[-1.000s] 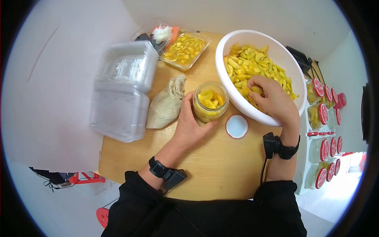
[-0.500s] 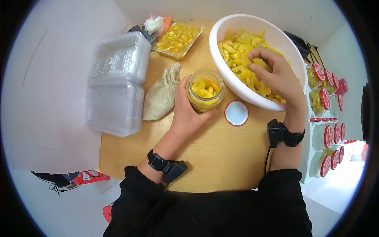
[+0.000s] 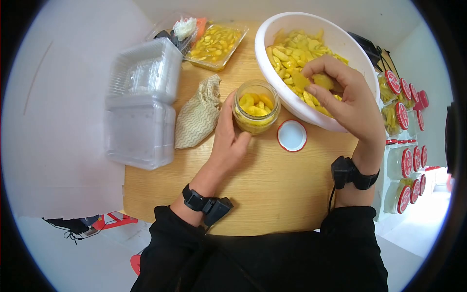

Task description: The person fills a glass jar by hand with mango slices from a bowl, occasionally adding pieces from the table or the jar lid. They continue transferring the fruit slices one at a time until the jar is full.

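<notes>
A glass jar holding yellow fruit slices stands uncapped at the middle of the table. My left hand is curved against its left side, the thumb bent in below the jar. Over the big white basin, my right hand has its fingers curled around a few yellow fruit slices. More slices fill the basin beneath it. Between jar and basin, slightly nearer to me, a white jar lid with a red rim lies inside up.
A zigzag-patterned cloth pouch lies left of the jar, beside stacked clear plastic boxes. Behind are a clear tray of yellow pieces and a crumpled white item. Several red-lidded jars line the right side.
My left thumb has come away from the jar's front and folded in. My right hand has risen slightly from the basin's slices with some in its fingers. The view has shifted a little.
</notes>
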